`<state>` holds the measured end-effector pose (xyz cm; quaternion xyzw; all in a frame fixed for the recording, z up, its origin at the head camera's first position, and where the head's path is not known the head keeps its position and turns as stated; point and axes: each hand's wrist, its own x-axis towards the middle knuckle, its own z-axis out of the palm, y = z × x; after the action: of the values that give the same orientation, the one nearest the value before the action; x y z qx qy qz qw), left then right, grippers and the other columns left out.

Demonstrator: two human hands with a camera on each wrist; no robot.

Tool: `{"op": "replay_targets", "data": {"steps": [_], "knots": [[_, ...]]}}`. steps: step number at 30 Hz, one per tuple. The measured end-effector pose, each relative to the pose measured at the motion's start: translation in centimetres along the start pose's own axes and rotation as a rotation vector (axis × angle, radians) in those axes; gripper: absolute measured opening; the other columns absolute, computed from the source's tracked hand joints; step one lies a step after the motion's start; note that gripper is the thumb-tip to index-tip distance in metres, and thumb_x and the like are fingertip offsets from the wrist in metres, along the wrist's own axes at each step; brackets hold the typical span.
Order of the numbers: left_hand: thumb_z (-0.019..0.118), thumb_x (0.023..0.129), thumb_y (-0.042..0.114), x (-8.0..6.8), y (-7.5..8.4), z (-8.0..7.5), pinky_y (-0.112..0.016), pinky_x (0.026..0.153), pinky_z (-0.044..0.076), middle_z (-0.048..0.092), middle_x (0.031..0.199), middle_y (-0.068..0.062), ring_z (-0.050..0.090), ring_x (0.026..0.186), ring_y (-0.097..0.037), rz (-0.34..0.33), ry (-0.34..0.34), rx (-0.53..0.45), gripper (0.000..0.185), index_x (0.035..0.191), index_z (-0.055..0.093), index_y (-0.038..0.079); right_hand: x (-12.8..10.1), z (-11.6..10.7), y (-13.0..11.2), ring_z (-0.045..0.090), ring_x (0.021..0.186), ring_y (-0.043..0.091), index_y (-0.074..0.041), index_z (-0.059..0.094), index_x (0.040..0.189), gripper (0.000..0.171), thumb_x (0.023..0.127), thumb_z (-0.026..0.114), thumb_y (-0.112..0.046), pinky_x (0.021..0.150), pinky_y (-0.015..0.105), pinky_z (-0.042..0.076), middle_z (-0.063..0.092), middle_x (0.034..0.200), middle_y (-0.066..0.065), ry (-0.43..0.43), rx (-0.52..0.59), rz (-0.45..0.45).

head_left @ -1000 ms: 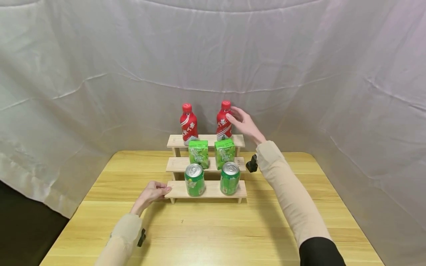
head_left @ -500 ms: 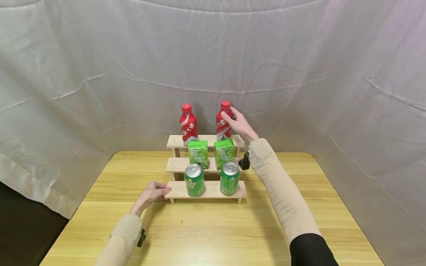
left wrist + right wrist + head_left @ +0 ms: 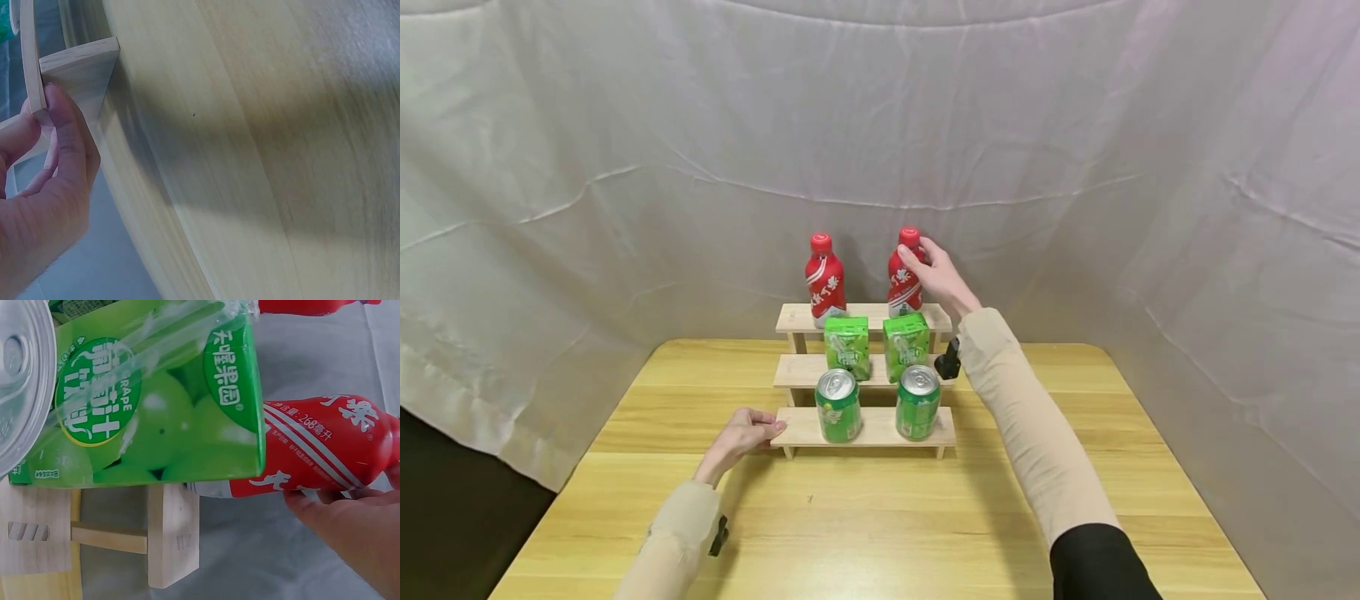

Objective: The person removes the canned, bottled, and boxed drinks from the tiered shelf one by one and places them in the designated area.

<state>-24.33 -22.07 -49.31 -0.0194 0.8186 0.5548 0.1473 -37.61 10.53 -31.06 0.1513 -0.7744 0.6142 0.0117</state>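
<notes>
A three-step wooden stand (image 3: 865, 430) sits mid-table. Its top step carries two red bottles, the middle step two green juice boxes (image 3: 847, 346), the bottom step two green cans (image 3: 838, 406). My right hand (image 3: 936, 271) grips the right red bottle (image 3: 903, 287) near its neck, thumb in front and fingers behind. In the right wrist view that bottle (image 3: 325, 456) lies beyond a juice box (image 3: 150, 406), with my palm (image 3: 359, 534) against it. My left hand (image 3: 745, 433) pinches the left end of the bottom step (image 3: 81, 69), thumb (image 3: 69, 137) on its edge.
The left red bottle (image 3: 824, 279) stands untouched beside the held one. The stand rests on a light wooden table (image 3: 880, 525). A white cloth backdrop (image 3: 700, 167) closes off the back and both sides. A can's silver top (image 3: 19, 381) shows at the right wrist view's left edge.
My right hand has shifted slightly left and closed round the right red bottle's neck; the forearm followed. The left hand and the items on the stand have not moved.
</notes>
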Motion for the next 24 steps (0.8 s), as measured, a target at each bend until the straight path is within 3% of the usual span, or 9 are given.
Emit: {"op": "replay_targets", "data": {"steps": [16,24], "knots": [[0.058,0.086,0.012,0.2,0.0,0.4,-0.03,0.076,0.057,0.062,0.089,-0.018,0.062,0.075,-0.013,0.002,-0.011,-0.042,0.04,0.111,0.047,-0.018,-0.5,-0.3,-1.2,0.051,0.103,0.021,-0.008,0.045,0.119,0.042,0.085,0.059,-0.03,0.094,0.037,0.044,0.054,0.118,0.013,0.02,-0.004,0.029],[0.057,0.086,0.009,0.4,0.0,0.3,-0.031,0.075,0.057,0.063,0.089,-0.02,0.063,0.074,-0.013,0.0,-0.013,-0.081,0.038,0.109,0.047,-0.019,-0.7,-0.5,-1.3,0.052,0.108,0.022,-0.006,0.047,0.115,0.038,0.085,0.06,-0.024,0.098,0.039,0.044,0.055,0.118,0.013,0.069,-0.038,-0.013]]}}
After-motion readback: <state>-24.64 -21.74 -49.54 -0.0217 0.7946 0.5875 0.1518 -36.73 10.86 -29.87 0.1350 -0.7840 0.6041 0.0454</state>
